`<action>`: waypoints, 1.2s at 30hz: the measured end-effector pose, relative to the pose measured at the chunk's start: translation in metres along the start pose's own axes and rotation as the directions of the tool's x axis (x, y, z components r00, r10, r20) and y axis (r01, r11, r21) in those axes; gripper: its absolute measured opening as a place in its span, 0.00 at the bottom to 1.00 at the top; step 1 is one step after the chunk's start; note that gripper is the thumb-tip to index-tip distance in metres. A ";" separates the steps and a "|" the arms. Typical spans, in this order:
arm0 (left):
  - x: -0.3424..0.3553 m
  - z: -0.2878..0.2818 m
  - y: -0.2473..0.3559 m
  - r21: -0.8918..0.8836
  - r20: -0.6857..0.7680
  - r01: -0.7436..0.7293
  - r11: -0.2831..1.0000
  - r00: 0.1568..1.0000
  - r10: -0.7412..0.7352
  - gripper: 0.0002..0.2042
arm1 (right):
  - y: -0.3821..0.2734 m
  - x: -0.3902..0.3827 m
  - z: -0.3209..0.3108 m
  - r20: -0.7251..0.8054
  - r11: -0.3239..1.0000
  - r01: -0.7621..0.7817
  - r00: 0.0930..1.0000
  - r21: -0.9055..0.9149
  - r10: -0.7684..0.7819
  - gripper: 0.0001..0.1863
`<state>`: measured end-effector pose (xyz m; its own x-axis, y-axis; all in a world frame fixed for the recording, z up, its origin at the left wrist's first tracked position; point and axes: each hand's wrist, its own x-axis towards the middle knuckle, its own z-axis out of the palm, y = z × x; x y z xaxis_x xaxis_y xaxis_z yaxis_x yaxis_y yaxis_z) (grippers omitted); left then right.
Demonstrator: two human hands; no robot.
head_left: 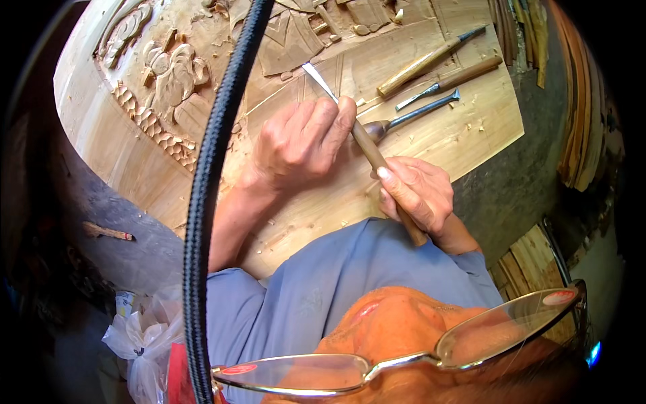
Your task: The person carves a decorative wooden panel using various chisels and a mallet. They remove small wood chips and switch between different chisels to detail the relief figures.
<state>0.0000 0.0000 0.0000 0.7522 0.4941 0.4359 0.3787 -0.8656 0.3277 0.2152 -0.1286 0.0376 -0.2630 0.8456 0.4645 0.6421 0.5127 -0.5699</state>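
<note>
Both my hands are closed on one wood-carving chisel (367,146) with a long wooden handle and a bright flat blade. My left hand (299,141) grips it near the blade, resting low over the carved wooden panel (471,135). Farther down the handle, my right hand (420,192) holds it with the thumb on top. The blade tip points away and left, close to the edge of a raised carved part; whether it touches the wood I cannot tell. Carved relief (176,71) with a flower-like shape and a scalloped band fills the panel's left side.
Right of my hands lie a wooden-handled chisel (420,65), a second chisel (451,82) and a third with a dark bulbous handle (420,114). Wood chips scatter the panel. Timber strips (579,101) stand at the right. A black braided cable (215,155) crosses the view.
</note>
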 end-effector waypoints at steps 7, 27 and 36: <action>0.000 -0.008 -0.007 0.019 -0.210 -0.050 0.999 0.976 0.053 0.18 | -0.004 0.019 -0.008 0.020 0.993 0.115 0.993 -0.005 -0.115 0.18; -0.001 0.004 -0.004 0.003 -0.122 -0.010 1.000 0.993 0.010 0.18 | -0.007 0.029 -0.023 0.125 1.000 0.005 0.992 -0.025 -0.001 0.24; 0.001 0.004 -0.002 -0.030 -0.145 0.007 1.000 0.989 -0.011 0.19 | -0.008 0.031 -0.028 0.124 1.000 0.001 0.992 -0.005 -0.001 0.23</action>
<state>0.0018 0.0013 -0.0034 0.6617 0.5100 0.5496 0.3670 -0.8595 0.3558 0.2226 -0.1103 0.0757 -0.3509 0.8571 0.3770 0.6456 0.5131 -0.5656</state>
